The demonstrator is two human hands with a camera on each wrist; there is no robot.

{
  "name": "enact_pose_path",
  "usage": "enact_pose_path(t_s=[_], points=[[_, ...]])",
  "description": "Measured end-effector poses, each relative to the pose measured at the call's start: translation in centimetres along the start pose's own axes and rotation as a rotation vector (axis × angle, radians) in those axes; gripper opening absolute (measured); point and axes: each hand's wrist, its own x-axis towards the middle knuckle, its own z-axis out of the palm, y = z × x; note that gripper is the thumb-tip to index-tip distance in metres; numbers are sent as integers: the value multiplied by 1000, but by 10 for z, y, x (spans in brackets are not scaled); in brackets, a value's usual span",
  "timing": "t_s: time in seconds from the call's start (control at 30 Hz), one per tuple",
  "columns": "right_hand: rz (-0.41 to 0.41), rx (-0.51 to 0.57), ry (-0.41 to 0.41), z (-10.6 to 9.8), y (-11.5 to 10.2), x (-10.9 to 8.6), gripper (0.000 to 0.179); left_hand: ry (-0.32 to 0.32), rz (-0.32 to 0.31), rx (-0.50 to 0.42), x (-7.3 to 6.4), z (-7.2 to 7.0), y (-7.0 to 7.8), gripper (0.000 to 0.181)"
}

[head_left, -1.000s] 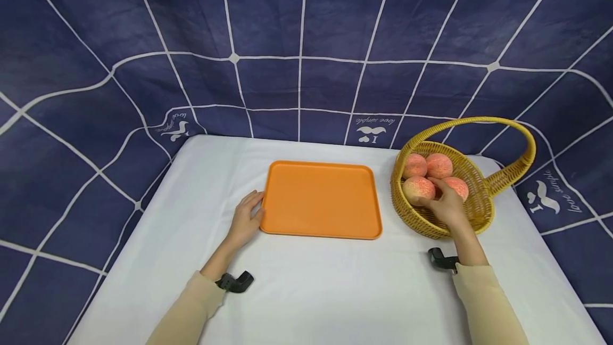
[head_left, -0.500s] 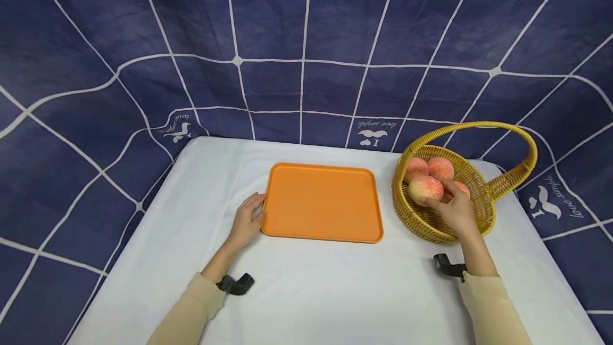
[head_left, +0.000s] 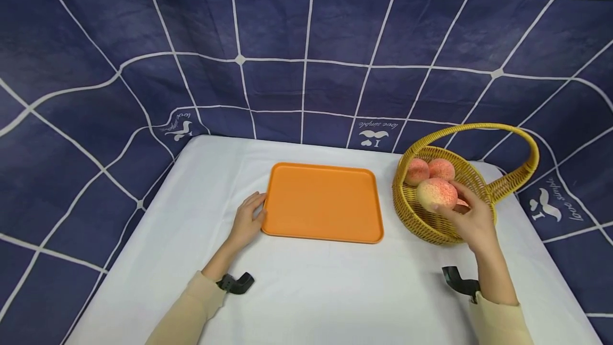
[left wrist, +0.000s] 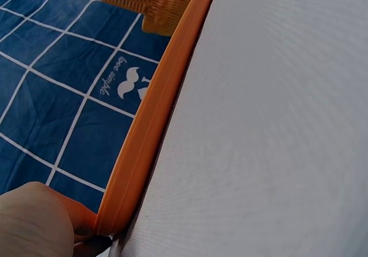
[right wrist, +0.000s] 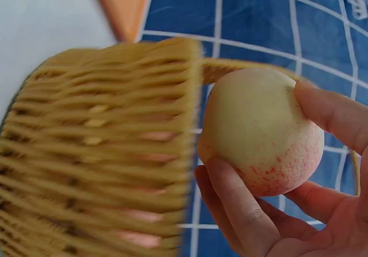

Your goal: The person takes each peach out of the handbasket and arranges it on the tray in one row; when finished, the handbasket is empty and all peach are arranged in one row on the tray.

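My right hand pinches a peach between thumb and fingertips, holding it up over the wicker basket. In the right wrist view, the pale yellow peach with red speckles sits clear of the basket wall, fingers around its sides. More pinkish peaches lie in the basket, two of them at the back left; another is mostly hidden behind the right hand. My left hand rests with relaxed fingers against the left edge of the orange tray. The left wrist view shows that hand at the tray's corner.
A tall arched handle rises over the basket and leans right. The white tablecloth covers the table. A dark blue curtain with white grid lines stands behind and at both sides.
My right hand has lifted a peach off the others in the basket and drawn it up, to the right and toward me. My left hand stays at the tray.
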Motion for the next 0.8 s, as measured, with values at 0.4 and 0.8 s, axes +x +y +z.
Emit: enact_pose_path(t_s=[0.4,0.8], points=[[-190,98,-12,8,-38,-13,72,-19,-16,2,1,-1,0,45],[-245,203,-158,51,-76,0,72,-12,-11,6,0,-1,0,44]])
